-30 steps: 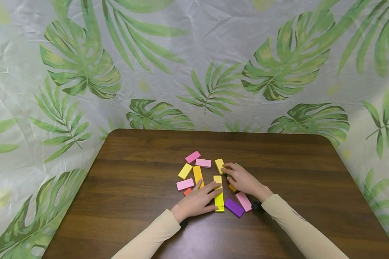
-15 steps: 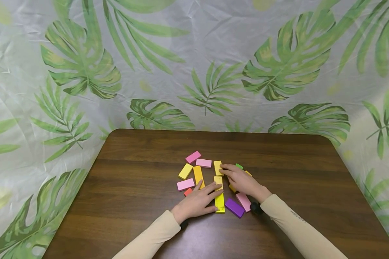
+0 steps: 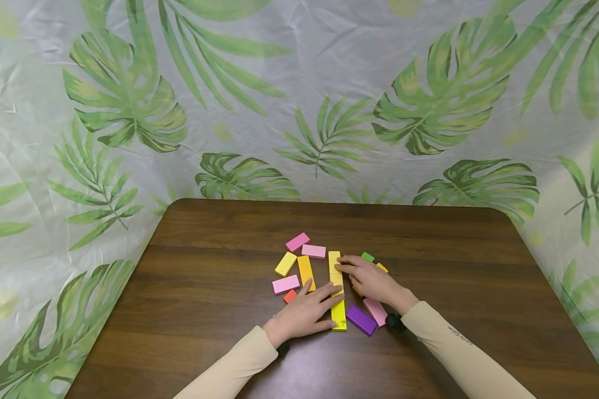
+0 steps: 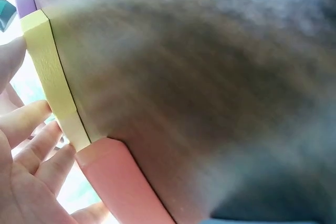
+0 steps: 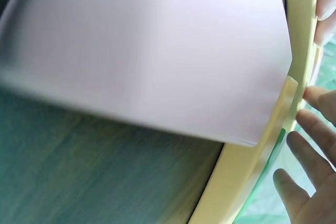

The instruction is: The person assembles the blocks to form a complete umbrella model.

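Note:
Three yellow blocks form a straight row in the head view: a pale far block point(image 3: 333, 257), a pale middle block point(image 3: 336, 279) and a bright yellow near block point(image 3: 338, 318). My left hand point(image 3: 303, 313) lies at the left of the row, fingers spread, with fingertips touching the middle and near blocks. From the right, fingertips of my right hand point(image 3: 374, 281) touch the far block, which meets the middle one. Both wrist views show loosely extended fingers along yellow blocks. The right hand partly covers an orange-yellow block point(image 3: 381, 267).
Left of the row lie an orange block point(image 3: 305, 271), a yellow block point(image 3: 285, 264), a red block point(image 3: 290, 296) and several pink ones. A purple block point(image 3: 361, 320) and a pink block point(image 3: 375, 311) lie at right, a green block point(image 3: 367, 256) behind. The brown table point(image 3: 204, 277) meets a leaf-print cloth point(image 3: 329, 83).
My right hand has moved the far yellow block nearer and slightly left, turning it into line until it meets the middle block. The green block has come into view. My left hand has hardly moved.

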{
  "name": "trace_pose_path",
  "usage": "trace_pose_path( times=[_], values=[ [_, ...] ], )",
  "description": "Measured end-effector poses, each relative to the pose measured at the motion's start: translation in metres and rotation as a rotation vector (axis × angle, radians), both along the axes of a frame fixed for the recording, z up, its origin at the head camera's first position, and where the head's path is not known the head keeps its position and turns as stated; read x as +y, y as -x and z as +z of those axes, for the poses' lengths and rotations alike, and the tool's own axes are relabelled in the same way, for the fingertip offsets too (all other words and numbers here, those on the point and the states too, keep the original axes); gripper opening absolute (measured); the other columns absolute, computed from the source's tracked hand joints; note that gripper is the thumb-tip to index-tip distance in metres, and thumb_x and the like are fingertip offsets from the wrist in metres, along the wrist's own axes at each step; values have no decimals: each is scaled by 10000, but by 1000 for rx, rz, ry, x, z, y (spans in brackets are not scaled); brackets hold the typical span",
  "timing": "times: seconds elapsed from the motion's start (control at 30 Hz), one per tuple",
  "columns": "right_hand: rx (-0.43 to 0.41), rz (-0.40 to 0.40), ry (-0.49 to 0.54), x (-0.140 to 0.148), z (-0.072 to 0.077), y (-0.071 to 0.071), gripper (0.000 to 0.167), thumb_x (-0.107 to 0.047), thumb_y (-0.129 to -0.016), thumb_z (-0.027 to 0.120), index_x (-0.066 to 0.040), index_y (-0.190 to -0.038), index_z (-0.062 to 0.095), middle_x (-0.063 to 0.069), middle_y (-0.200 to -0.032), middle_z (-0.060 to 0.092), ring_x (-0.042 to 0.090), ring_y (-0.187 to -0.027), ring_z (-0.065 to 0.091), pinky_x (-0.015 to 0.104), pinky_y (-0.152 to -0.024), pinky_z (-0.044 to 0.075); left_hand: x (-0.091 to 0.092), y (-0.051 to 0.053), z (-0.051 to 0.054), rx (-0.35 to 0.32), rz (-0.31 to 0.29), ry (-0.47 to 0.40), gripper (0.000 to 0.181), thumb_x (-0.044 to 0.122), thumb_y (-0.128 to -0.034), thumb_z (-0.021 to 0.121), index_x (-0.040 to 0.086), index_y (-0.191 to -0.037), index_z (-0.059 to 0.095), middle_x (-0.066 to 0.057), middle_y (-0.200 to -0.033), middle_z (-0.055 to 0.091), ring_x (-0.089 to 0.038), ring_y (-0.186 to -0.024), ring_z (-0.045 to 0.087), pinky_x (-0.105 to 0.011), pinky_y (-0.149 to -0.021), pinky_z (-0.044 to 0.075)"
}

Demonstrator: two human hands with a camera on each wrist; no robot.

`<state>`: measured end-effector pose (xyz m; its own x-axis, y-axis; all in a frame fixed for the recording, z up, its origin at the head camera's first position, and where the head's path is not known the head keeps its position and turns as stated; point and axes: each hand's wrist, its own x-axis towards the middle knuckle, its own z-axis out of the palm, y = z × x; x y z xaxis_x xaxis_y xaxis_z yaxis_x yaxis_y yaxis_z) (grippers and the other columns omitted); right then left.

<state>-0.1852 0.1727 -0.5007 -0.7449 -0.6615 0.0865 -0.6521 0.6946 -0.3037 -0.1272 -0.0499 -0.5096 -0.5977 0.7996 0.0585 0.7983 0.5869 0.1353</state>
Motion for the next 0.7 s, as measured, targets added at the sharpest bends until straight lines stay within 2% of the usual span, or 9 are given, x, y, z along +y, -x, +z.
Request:
trace_pose_path(
  times=[0.27, 0.7],
  values=[
    [-30, -12, 6, 0, 1, -2, 366, -34, -924, 563, -5, -1288, 595, 153, -1352, 508, 333, -1235, 481, 478, -990, 407, 0, -1, -2, 10, 8, 10, 595, 441, -936, 582, 153, -1441, 455, -4, -1497, 374, -155, -1379, 315, -556, -1074, 253],
    [-31, -13, 7, 1, 2, -2, 384, -18, -912, 562, -8, -1294, 591, 158, -1355, 505, 337, -1230, 486, 483, -993, 402, 0, -2, -1, 7, 11, 14, 598, 445, -937, 580, 155, -1444, 451, -7, -1493, 377, -155, -1376, 320, -554, -1076, 251]
  ],
)
